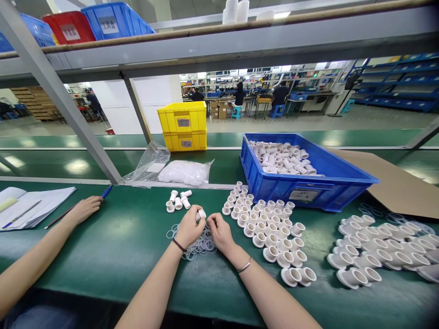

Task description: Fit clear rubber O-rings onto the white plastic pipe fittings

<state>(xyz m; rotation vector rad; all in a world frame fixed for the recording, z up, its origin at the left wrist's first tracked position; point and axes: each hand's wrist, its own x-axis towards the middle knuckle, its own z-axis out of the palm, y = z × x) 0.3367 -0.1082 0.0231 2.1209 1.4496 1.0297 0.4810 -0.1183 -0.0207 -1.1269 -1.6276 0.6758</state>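
My left hand (190, 227) is closed around a white plastic flanged sleeve (201, 214), held just above the green table. Close to its right, my right hand (220, 231) has thumb and fingers pinched together; whatever they hold is too small to make out. Beneath both hands spreads a pile of thin translucent rings (200, 244), partly covered by them. Several loose white sleeves (178, 201) lie just beyond my left hand. To the right of my right hand, many white flanged sleeves (270, 224) stand in rows on the table.
A blue bin (308, 194) of white sleeves sits behind the rows, with cardboard (387, 178) beside it. More sleeves (380, 246) stand far right. Behind are a plastic bag of white parts (185, 172) and yellow bins (183, 125). Another person's hand (87, 209) rests left, near an open notebook (41, 208).
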